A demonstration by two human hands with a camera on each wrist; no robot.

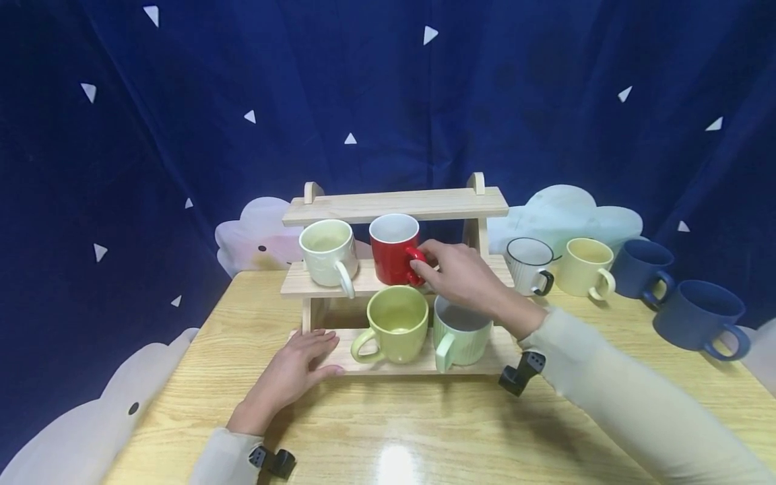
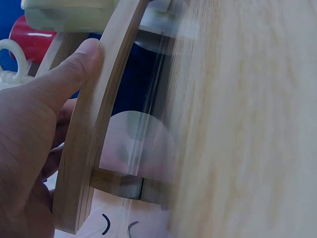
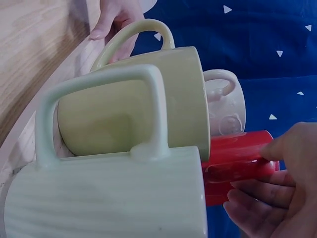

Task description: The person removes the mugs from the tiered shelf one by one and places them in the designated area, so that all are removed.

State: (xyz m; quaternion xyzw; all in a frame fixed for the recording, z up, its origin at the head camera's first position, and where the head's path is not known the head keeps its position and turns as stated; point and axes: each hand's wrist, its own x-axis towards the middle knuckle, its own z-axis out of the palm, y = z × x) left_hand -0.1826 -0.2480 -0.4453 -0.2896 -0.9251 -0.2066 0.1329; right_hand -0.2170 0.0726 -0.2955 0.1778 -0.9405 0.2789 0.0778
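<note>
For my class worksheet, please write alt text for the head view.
A right hand grips a red mug by its handle at a wooden rack, beside a white mug; the left hand touches the bottom shelf, near two green mugs.

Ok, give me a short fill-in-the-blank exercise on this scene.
The right hand grips the red mug by its ____.
The cream mug stands on the ____ tier of the rack.
In the head view, the mint mug is to the ____ of the yellow-green mug.
Missing words: handle; middle; right.
</note>
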